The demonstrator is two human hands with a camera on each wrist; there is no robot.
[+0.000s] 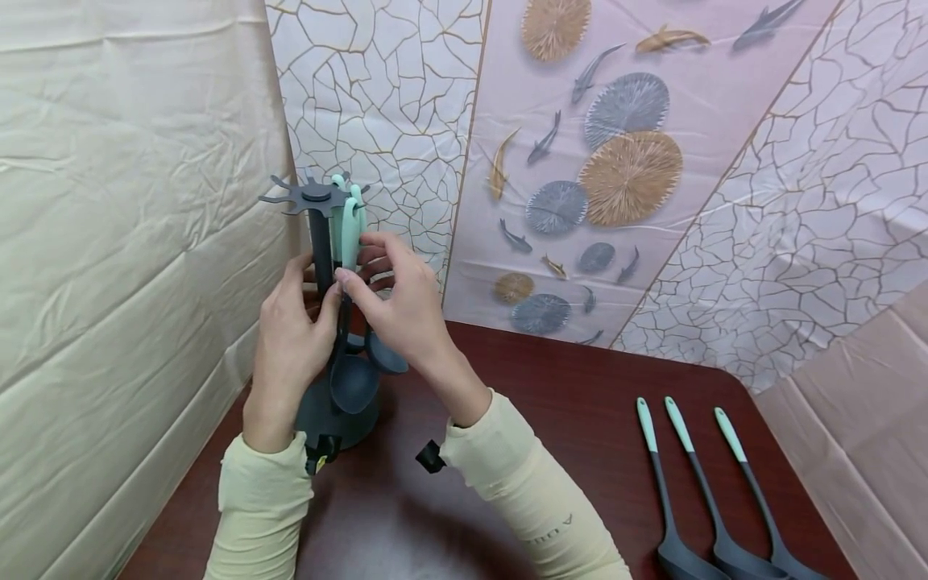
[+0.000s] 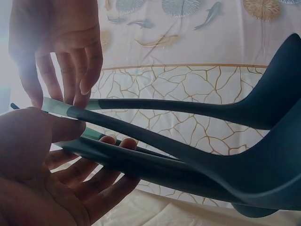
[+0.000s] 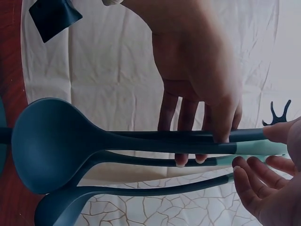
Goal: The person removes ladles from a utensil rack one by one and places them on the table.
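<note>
A dark utensil stand (image 1: 320,242) with a hooked top rises at the left of the table on a round base. Several dark utensils with mint handles hang from its hooks, among them a ladle (image 1: 354,385) at the front. The fingers of my left hand (image 1: 292,330) curl behind the pole, with its thumb against the front ladle's shaft in the right wrist view. My right hand (image 1: 408,310) pinches that ladle's mint handle (image 1: 350,229) between thumb and fingers, just under the hooks. Another hanging utensil (image 1: 387,355) shows its bowl behind the right wrist.
Three more mint-handled utensils (image 1: 685,475) lie side by side on the right of the dark red table (image 1: 536,403), their heads cut off by the lower edge. A pale cloth (image 1: 138,242) hangs close on the left, and a patterned cloth (image 1: 565,185) stands behind.
</note>
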